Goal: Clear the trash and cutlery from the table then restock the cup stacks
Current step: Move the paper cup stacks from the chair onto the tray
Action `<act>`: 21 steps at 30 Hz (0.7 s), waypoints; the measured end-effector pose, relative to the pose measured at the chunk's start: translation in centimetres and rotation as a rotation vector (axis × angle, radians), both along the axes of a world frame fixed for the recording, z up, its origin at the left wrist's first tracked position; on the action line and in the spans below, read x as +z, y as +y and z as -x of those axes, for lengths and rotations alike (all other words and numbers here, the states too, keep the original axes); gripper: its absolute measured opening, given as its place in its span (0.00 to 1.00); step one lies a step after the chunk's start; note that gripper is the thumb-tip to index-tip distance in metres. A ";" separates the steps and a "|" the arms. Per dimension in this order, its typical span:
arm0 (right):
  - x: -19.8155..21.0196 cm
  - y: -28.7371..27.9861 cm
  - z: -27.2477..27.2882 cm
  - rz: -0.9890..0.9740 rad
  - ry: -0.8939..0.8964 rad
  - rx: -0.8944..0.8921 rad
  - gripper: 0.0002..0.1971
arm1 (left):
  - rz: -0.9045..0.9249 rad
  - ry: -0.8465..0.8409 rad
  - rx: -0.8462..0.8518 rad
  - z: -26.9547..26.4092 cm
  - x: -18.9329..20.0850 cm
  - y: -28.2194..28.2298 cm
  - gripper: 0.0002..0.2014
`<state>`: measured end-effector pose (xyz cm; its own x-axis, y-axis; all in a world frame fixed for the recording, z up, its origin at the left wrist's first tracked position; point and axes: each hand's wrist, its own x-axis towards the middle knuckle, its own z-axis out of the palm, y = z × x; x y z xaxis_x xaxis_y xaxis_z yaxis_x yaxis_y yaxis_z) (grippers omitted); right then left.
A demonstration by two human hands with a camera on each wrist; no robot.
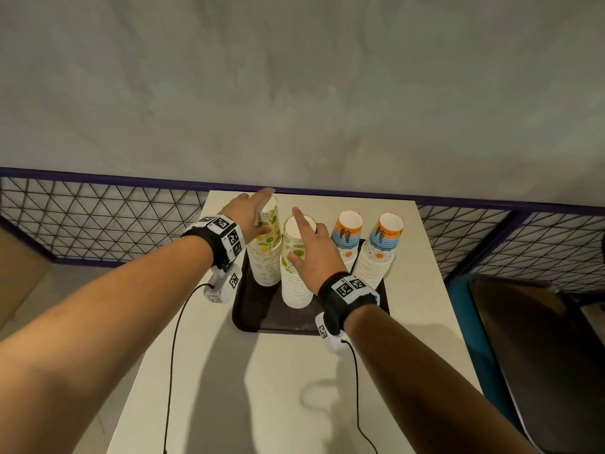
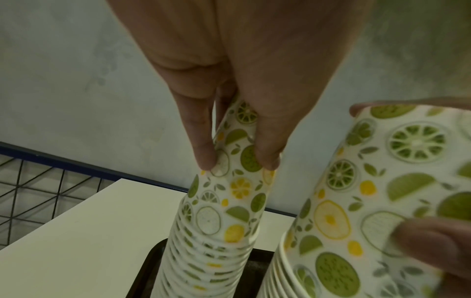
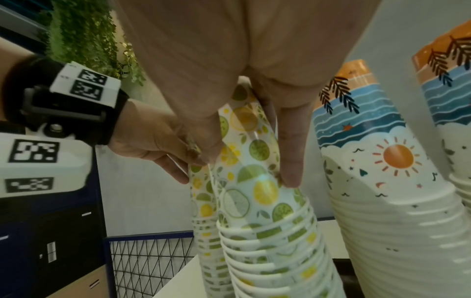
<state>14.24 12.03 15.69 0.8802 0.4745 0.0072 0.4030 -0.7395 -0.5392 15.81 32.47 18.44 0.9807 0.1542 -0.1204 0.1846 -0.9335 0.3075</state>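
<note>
Four tall stacks of paper cups stand on a dark tray (image 1: 262, 311) at the far end of the white table (image 1: 294, 388). My left hand (image 1: 262, 211) (image 2: 239, 165) grips the top cup of the left citrus-print stack (image 1: 265, 267) (image 2: 216, 221), fingers over its rim and thumb on the near side. My right hand (image 1: 304, 244) (image 3: 249, 165) holds the top cup of the second citrus-print stack (image 1: 294, 290) (image 3: 267, 231) (image 2: 356, 201) between thumb and fingers. Two beach-print stacks (image 1: 347, 237) (image 1: 379, 253) stand untouched to the right.
A wire-mesh fence (image 1: 98, 217) with a dark blue rail runs behind the table, under a grey wall. A dark tray-like surface (image 1: 540, 355) on a teal base sits close to the table's right side. A brown box (image 1: 19, 273) is at the left.
</note>
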 end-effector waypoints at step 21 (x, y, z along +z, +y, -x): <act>-0.5 1.8 -2.0 0.028 -0.015 -0.083 0.47 | -0.001 -0.014 -0.042 3.6 -0.1 0.8 0.42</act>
